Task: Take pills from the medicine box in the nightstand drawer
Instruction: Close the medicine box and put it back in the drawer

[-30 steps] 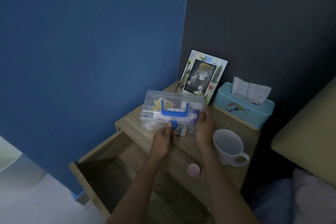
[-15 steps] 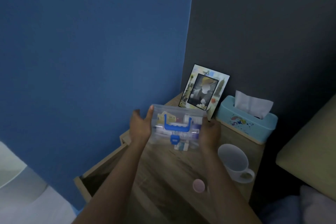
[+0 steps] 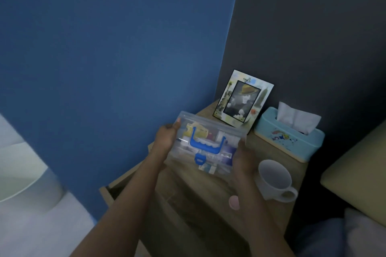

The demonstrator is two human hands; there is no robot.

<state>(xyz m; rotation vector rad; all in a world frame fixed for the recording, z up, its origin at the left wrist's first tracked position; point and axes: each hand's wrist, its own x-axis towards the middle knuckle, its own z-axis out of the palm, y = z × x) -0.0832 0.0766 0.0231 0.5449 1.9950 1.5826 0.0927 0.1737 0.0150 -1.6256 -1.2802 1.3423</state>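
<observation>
A clear plastic medicine box (image 3: 217, 137) with a blue handle and blue latch is held above the wooden nightstand (image 3: 208, 200), its lid shut. My left hand (image 3: 166, 139) grips its left end and my right hand (image 3: 243, 159) grips its right end. Packets and small boxes show through the plastic. The nightstand drawer (image 3: 110, 191) stands open at the lower left, mostly hidden behind my left forearm.
A white mug (image 3: 273, 179) stands just right of my right hand. A small pink round lid (image 3: 234, 202) lies on the nightstand top. A photo frame (image 3: 242, 98) and a blue tissue box (image 3: 290, 133) stand at the back. A bed edge (image 3: 355, 171) is at right.
My left hand left the blue latch and took the box's left end. The box is now held by both ends, and the view has shifted so the drawer is mostly out of sight.
</observation>
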